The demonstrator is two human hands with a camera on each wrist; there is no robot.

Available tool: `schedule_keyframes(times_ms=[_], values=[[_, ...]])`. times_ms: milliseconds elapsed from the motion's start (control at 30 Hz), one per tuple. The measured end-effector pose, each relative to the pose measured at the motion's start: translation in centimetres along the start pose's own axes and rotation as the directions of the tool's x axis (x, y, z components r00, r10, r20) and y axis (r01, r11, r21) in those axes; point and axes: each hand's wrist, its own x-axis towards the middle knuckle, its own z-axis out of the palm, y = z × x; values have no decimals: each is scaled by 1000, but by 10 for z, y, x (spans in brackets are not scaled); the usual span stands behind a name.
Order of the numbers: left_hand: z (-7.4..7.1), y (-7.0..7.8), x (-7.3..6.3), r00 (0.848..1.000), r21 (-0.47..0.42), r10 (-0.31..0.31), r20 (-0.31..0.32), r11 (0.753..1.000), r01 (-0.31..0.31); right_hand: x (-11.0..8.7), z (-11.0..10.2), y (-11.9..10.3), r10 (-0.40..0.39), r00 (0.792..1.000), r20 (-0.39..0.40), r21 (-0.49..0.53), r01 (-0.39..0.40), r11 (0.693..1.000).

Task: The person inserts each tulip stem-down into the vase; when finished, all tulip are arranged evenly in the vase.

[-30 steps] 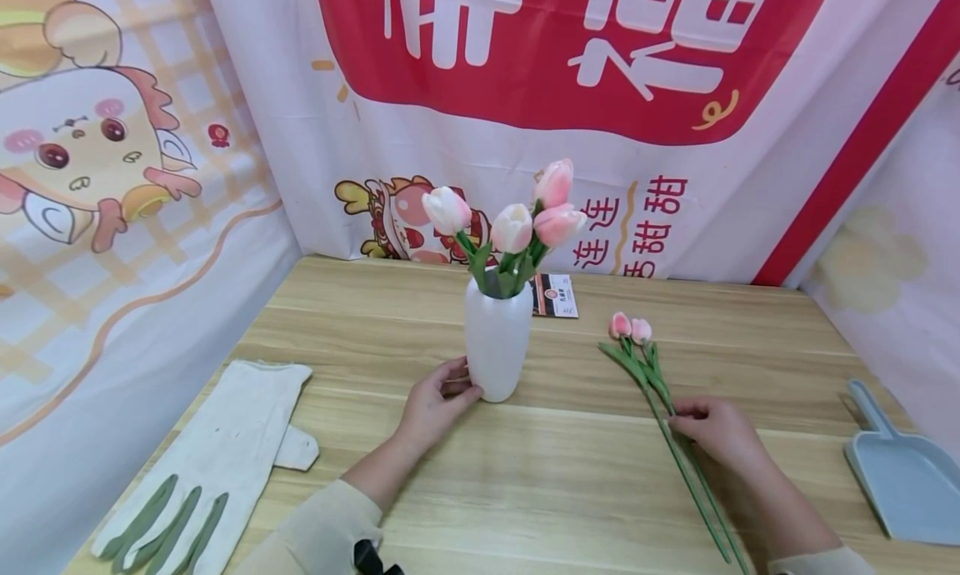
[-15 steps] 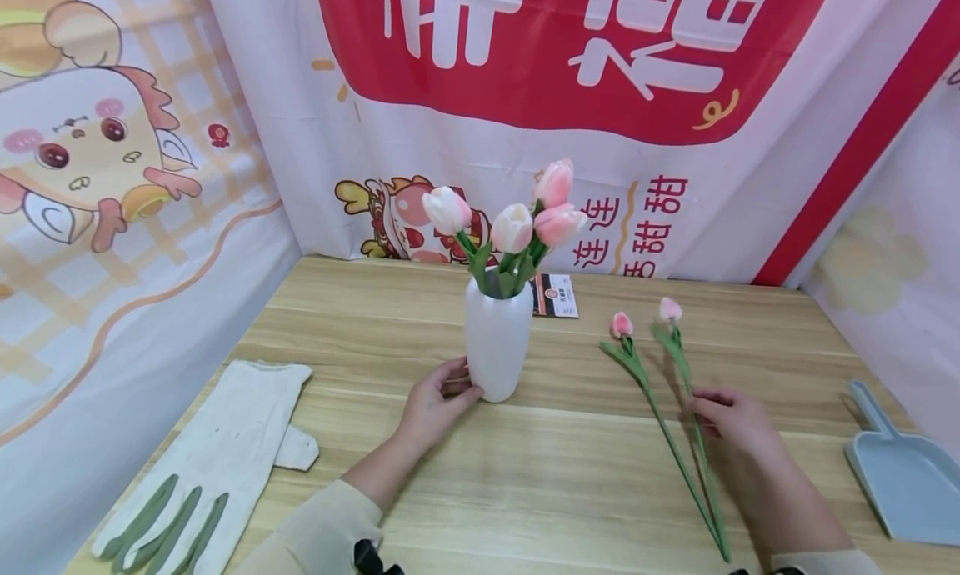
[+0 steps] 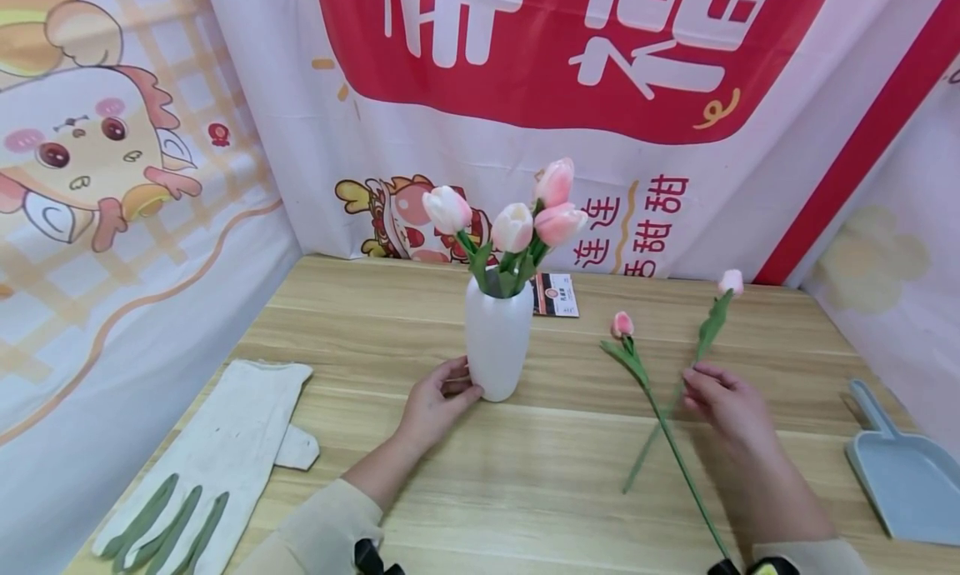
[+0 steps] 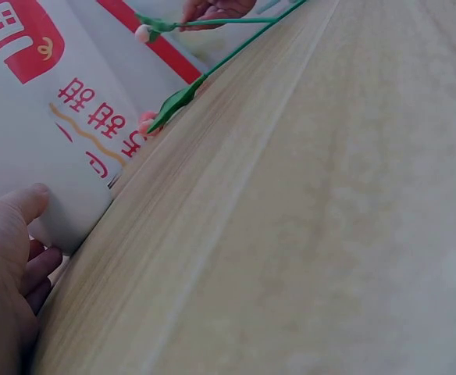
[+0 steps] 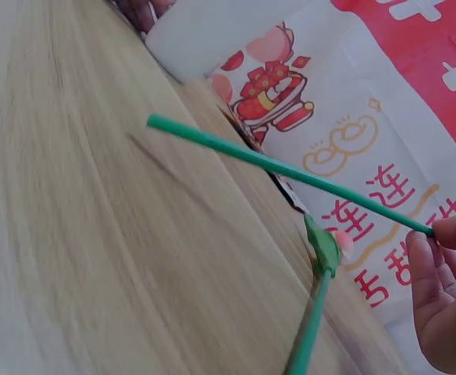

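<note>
A white vase (image 3: pixel 497 342) stands upright on the table with several pink and white tulips (image 3: pixel 512 228) in it. My left hand (image 3: pixel 437 404) holds the vase low on its left side, thumb in front, fingers partly hidden behind. My right hand (image 3: pixel 727 404) pinches the green stem of a pale pink tulip (image 3: pixel 715 321) between thumb and fingertips. In the right wrist view, the lower end of that tulip stem (image 5: pixel 290 171) is raised off the table, pointing toward the vase. Another pink tulip (image 3: pixel 660 417) lies on the table, the held stem crossing over it.
White gloves with green parts (image 3: pixel 217 442) lie at the left. A blue-grey dustpan (image 3: pixel 907 479) rests at the right edge. Behind the vase is a small printed card (image 3: pixel 557 296). Printed cloths (image 3: pixel 480 150) hang around the back and sides of the wooden table (image 3: pixel 525 492).
My right hand has separated one tulip from the other, lifted it and turned it, so its bloom points up right and its stem end swings left. The left hand and vase stay put.
</note>
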Motion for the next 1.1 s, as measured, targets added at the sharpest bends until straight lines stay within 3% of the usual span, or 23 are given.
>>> schedule_keyframes(times_ms=[267,667,833,1100], values=[[0,-1,1,1000,-6,11,4,1000,-11,0,28,0,-110,993,-39,181,116,977],[0,-1,1,1000,-6,8,3,1000,-8,-2,71,-12,-155,959,-237,351,233,907],[0,-1,0,1000,-3,7,3,1000,-7,-6,81,-20,-214,940,-267,431,315,846],[0,-1,1,1000,4,4,7,1000,-4,-20,96,-47,-262,923,-280,554,379,741]])
